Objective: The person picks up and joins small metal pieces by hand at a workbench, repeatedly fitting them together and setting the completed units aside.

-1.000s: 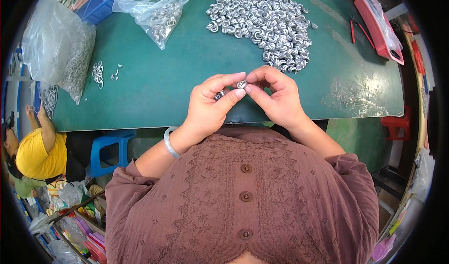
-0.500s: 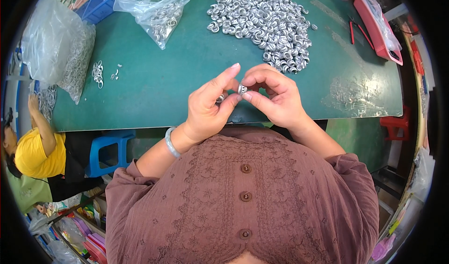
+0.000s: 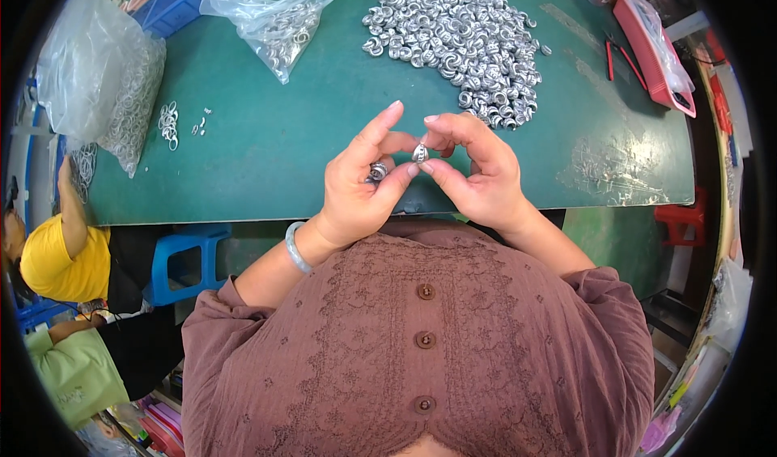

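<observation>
In front of my chest a small silver patterned ring (image 3: pixel 420 153) is pinched between both hands. My left hand (image 3: pixel 360 178) grips it from the left with the thumb and a finger, the index finger stretched up. More silver rings (image 3: pixel 378 171) are tucked in the curl of the same hand. My right hand (image 3: pixel 484 170) meets the pinched ring from the right, thumb below and fingertips above. Beyond my hands lies a heap of similar silver rings (image 3: pixel 457 36) on the green table (image 3: pixel 267 145).
Clear bags of metal rings (image 3: pixel 133 93) and small parts (image 3: pixel 283 40) stand at the left and back. Loose rings (image 3: pixel 168 125) lie nearby. Red-handled pliers (image 3: pixel 623 60) and a pink tray (image 3: pixel 647 44) are at the right. Co-workers in yellow (image 3: pixel 69 255) and green (image 3: pixel 81 368) are at the left.
The pinched ring has turned, showing a different side, and my right fingers have shifted and lifted slightly. The rings in my left hand show more. The green-clothed co-worker has come further into view.
</observation>
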`<state>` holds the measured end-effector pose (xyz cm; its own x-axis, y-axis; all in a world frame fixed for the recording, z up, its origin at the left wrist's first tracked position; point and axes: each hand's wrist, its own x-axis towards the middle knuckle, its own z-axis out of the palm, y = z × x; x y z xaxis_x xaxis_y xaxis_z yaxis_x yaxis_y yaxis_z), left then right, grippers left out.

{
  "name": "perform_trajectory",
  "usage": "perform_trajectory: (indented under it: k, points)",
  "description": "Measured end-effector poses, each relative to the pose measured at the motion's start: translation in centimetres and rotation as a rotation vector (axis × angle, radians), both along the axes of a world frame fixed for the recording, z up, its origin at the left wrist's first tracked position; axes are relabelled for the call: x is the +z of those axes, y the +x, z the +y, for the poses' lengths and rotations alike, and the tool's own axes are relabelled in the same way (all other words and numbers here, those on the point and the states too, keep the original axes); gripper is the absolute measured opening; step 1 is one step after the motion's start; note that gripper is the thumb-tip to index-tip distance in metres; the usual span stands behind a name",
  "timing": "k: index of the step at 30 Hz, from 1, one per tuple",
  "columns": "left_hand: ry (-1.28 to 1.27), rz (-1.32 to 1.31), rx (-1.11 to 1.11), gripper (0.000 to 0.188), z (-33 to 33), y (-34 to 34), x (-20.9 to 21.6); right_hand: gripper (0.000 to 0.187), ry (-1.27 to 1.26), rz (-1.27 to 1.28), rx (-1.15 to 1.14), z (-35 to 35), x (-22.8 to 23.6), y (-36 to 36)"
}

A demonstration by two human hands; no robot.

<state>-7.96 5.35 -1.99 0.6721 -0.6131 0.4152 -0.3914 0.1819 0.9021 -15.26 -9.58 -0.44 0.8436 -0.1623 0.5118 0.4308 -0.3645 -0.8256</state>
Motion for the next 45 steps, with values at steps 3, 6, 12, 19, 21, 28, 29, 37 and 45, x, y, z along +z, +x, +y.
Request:
perform_trajectory:
  k: [3, 6, 12, 19, 21, 28, 29, 37, 45]
  points:
    - [-0.009, 0.155, -0.056, 0.055, 0.0, 0.0, 0.0, 0.042, -0.037, 0.001, -0.022, 0.0, 0.4, 0.1]
    - [-0.059, 0.337, -0.127, 0.044, -0.3, -0.1, -0.5, 0.041, -0.114, 0.001, -0.022, 0.1, 0.4, 0.1]
    - [-0.134, 1.013, -0.204, 0.021, 0.1, 1.2, 0.0, 0.025, -0.423, -0.020, -0.146, -1.8, 1.1, 1.2]
    - [-0.149, 1.262, -0.215, 0.018, 0.4, 1.6, 0.7, 0.014, -0.904, 0.211, -0.538, -6.6, 0.7, 2.9]
    - [-0.123, 1.225, -0.263, 0.017, 0.4, 1.6, 0.8, 0.014, -0.911, 0.253, -0.522, -6.9, 0.8, 3.0]
    - [-0.116, 1.247, -0.259, 0.022, 0.5, 1.8, 0.9, 0.009, -0.778, 0.242, -0.422, -7.2, 0.4, 2.9]
    - [-0.116, 1.246, -0.262, 0.021, 0.4, 1.7, 0.9, 0.009, -0.778, 0.241, -0.422, -7.2, 0.4, 2.9]
    - [-0.059, 1.224, -0.252, 0.022, -0.2, 1.6, 1.4, 0.010, -0.493, 0.140, -0.283, -6.6, 0.9, 2.5]
    - [-0.026, 1.132, -0.260, 0.018, -1.3, 1.6, 2.8, 0.013, 0.173, 0.169, 0.104, -3.3, 0.8, 1.5]
